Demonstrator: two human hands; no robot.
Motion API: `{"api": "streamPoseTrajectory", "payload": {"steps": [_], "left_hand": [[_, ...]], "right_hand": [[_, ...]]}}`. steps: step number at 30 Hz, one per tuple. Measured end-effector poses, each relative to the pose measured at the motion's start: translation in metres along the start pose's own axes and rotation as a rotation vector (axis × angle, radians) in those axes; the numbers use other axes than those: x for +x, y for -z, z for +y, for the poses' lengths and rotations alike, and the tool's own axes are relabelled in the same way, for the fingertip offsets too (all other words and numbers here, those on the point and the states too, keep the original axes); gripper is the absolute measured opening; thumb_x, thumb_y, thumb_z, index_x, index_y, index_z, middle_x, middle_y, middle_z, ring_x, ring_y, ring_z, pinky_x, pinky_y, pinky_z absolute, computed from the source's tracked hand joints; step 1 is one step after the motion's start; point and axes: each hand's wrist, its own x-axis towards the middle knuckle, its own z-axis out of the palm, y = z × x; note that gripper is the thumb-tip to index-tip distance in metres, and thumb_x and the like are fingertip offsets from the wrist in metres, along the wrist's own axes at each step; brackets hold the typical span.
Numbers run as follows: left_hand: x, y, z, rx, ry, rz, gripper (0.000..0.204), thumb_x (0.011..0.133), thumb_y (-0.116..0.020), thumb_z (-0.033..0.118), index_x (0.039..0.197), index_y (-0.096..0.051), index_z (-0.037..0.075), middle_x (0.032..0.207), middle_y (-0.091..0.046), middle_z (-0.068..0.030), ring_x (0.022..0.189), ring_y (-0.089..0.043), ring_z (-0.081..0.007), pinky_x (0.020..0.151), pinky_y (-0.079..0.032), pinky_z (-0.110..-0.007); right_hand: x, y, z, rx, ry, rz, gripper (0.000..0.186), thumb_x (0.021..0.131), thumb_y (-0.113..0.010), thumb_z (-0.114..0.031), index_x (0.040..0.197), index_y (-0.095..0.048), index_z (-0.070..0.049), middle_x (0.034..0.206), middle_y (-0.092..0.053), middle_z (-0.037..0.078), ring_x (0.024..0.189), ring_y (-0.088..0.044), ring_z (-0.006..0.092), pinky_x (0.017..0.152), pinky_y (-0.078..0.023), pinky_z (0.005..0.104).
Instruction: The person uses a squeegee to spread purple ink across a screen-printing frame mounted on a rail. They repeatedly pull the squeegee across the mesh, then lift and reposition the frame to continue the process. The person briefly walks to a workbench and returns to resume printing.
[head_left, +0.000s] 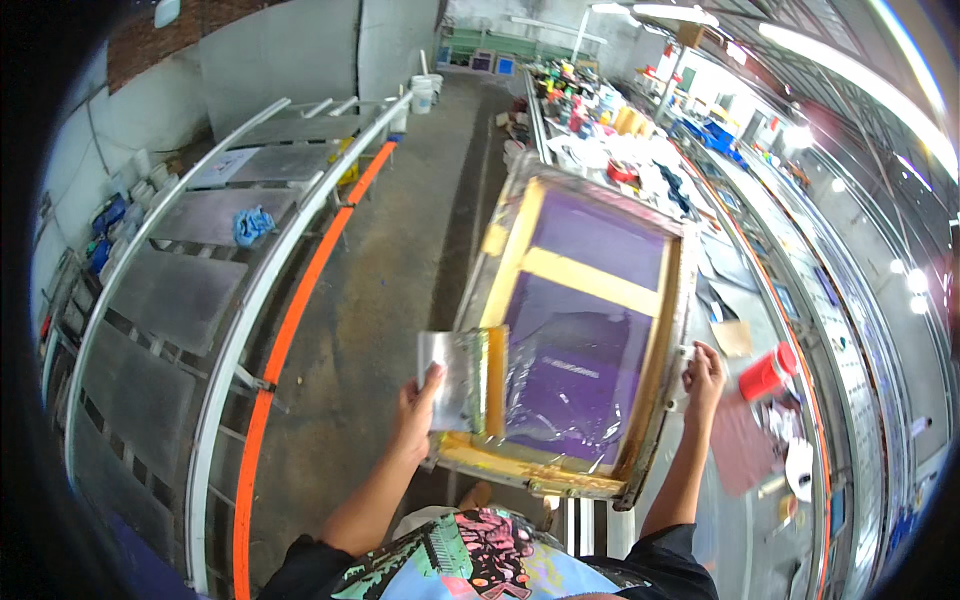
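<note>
My left hand (418,415) is closed on a squeegee (452,385) with a wide metal holder and an amber blade. The blade lies upright along the near left part of a screen printing frame (486,262), and whether it touches the mesh I cannot tell. Purple mesh (585,225) fills the frame, with yellow tape around its border and across it. A glossy, wrinkled clear layer covers the nearer mesh. At the frame's right edge, my right hand (704,375) has its fingers curled at the rim by a small white fitting; what they grip is partly hidden.
On the left runs a long rack of grey panels (175,290) with an orange rail (300,310) and a blue crumpled cloth (253,226). To the right, a red container (768,371) stands on a long table near a brown cloth (742,450). White buckets (422,95) stand farther off.
</note>
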Motion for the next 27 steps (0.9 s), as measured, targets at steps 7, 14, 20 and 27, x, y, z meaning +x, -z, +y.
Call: {"api": "streamPoseTrajectory", "payload": {"steps": [7, 14, 20, 27], "left_hand": [[0.113, 0.027, 0.017, -0.086, -0.048, 0.34, 0.049, 0.093, -0.075, 0.052, 0.107, -0.069, 0.005, 0.096, -0.063, 0.0034, 0.085, -0.056, -0.0076, 0.078, -0.045, -0.026], [0.305, 0.008, 0.052, -0.218, -0.105, 0.355, 0.052, 0.094, -0.074, 0.051, 0.11, -0.067, 0.002, 0.096, -0.064, 0.0, 0.084, -0.059, -0.0095, 0.076, -0.047, -0.029], [0.483, -0.032, 0.111, -0.182, -0.001, 0.248, 0.053, 0.094, -0.075, 0.051, 0.114, -0.067, 0.001, 0.098, -0.065, 0.0001, 0.089, -0.059, -0.0091, 0.079, -0.048, -0.029], [0.72, -0.048, 0.161, -0.031, 0.028, 0.164, 0.051, 0.096, -0.072, 0.049, 0.119, -0.066, 0.004, 0.108, -0.065, -0.0008, 0.099, -0.059, -0.0086, 0.086, -0.048, -0.028]], "right_hand": [[0.153, -0.242, 0.041, 0.012, -0.071, -0.473, 0.019, 0.105, -0.061, -0.018, 0.111, -0.067, -0.002, 0.075, -0.049, -0.007, 0.059, -0.041, 0.0027, 0.053, -0.035, 0.0209], [0.291, -0.423, 0.072, -0.108, 0.042, -0.655, 0.021, 0.103, -0.065, -0.017, 0.116, -0.068, -0.001, 0.082, -0.059, -0.005, 0.064, -0.047, 0.0028, 0.056, -0.035, 0.0213], [0.405, -0.477, 0.103, -0.023, -0.105, -0.335, 0.023, 0.102, -0.065, -0.021, 0.116, -0.07, -0.003, 0.09, -0.068, 0.0, 0.065, -0.05, 0.0046, 0.059, -0.039, 0.0215], [0.494, -0.578, 0.139, 0.211, -0.221, -0.13, 0.028, 0.103, -0.065, -0.024, 0.123, -0.067, -0.004, 0.091, -0.064, 0.002, 0.063, -0.045, 0.005, 0.059, -0.034, 0.0236]]}}
